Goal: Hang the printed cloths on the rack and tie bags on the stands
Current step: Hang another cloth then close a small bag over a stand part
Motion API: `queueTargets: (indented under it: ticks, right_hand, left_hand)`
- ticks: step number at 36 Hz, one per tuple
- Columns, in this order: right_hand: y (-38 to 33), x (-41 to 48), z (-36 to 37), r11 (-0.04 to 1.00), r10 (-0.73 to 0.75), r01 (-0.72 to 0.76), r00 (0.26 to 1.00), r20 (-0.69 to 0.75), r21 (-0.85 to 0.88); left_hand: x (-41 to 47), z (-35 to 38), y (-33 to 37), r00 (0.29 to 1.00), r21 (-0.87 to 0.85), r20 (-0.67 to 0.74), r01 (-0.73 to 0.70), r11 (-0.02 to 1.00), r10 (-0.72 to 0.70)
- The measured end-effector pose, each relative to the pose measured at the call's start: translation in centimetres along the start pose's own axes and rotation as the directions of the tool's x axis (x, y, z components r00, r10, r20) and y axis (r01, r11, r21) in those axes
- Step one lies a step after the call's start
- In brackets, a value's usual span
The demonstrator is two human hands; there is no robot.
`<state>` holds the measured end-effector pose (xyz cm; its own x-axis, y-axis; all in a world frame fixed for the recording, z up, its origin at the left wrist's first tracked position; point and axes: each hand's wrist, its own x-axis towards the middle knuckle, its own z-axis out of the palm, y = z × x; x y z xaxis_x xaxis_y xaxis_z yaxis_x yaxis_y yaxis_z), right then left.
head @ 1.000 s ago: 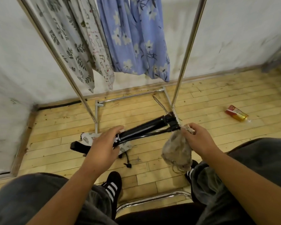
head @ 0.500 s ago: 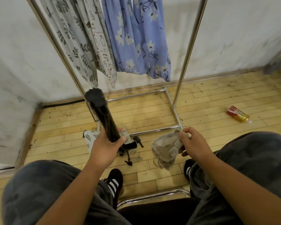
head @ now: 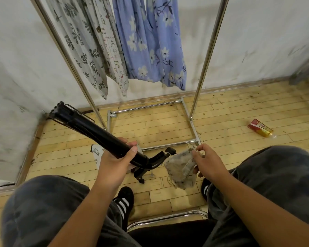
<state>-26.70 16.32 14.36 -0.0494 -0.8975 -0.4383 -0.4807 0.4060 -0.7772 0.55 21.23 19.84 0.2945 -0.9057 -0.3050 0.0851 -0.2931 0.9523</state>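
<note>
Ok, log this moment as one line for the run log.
left grip: holds folded black stand | right grip: pinches small cloth bag | rack: printed cloths hung | bag: not yet tied on stand

No word or number reads clearly anywhere. The pale cloth point(head: 114, 56) with small animal outlines, hanging at about 11 o'clock, carries a short line of red lettering near its upper part, too small to make out; the red and yellow packet point(head: 259, 130) lying on the floor point(head: 221, 113) at 3 o'clock bears print on its red face, possibly a brand label, but it is blurred; the black shoe point(head: 123, 202) at about 7 o'clock shows three white stripes as its only mark; the second shoe point(head: 204, 188) at 5 o'clock shows white stripes too.
</note>
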Motion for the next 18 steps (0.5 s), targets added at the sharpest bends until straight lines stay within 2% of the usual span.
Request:
queueTargets:
  ticks: [10,18]
  right_hand:
    - [0.8,0.2,-0.5,0.996,0.083,-0.084,0.995,-0.055,-0.014]
    - [0.9,0.5,-0.4,0.993,0.114,-0.112,0.992,-0.06,0.025]
  left_hand:
    - [0.2,-1.3,0.3,1.0,-0.115,-0.016,-0.005,0.993,0.003]
    - [0.2,-1.4,0.3,0.99,-0.208,0.132,0.072,0.976,-0.045]
